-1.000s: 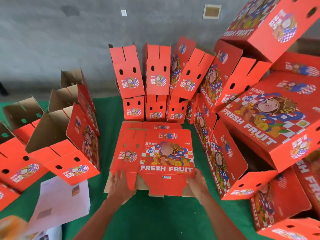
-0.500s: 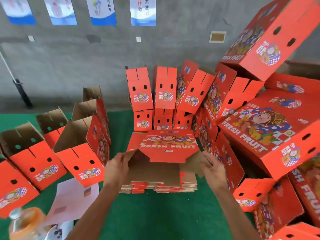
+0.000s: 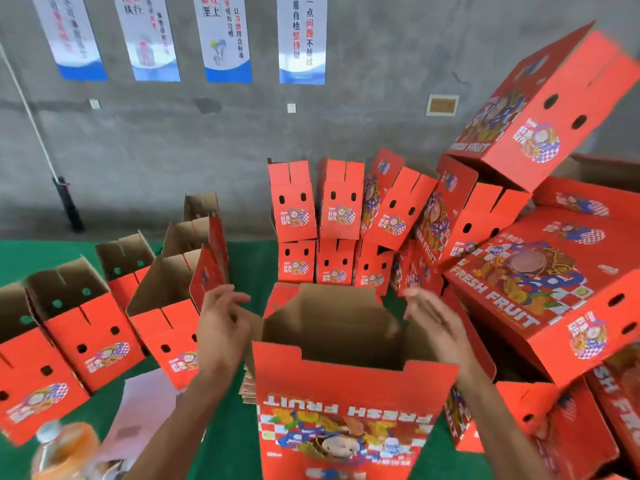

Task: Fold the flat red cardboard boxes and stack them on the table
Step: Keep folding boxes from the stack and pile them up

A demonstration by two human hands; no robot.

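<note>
At six o'clock of the view, right below the head, stands the opened box [image 3: 349,403], popped into a tube with brown inside showing and the printed "FRESH FRUIT" front face turned toward the body, upside down; sits over the pile of flat boxes [image 3: 250,386], whose layered edges peek out at its eight o'clock on the green table [image 3: 242,427]. Left hand [image 3: 224,323] at the box's ten o'clock, fingers [image 3: 228,296] loosely spread, pressed flat against the left wall; right hand [image 3: 434,323] at two o'clock, open-palmed against the right wall; neither clenched, neither pinching, more a steadying press from both sides than a grasp, though actual contact on the far fingertips hard to tell through the blur.

Judged step: squaring the tube and turning in the flaps. To do it well: keep both palms level and push inward evenly so corners go square rather than skewed; fold the short side flaps first, then the long ones over them; run a thumb along each crease; avoid crushing the notched top edge.

Finished boxes [image 3: 298,202] stacked at twelve o'clock against the wall; more at nine o'clock [image 3: 86,334] lying open-mouthed; a big leaning heap at three o'clock [image 3: 540,292], likely to topple if bumped. Bottle [image 3: 65,448] and paper sheet [image 3: 145,410] at seven o'clock.
</note>
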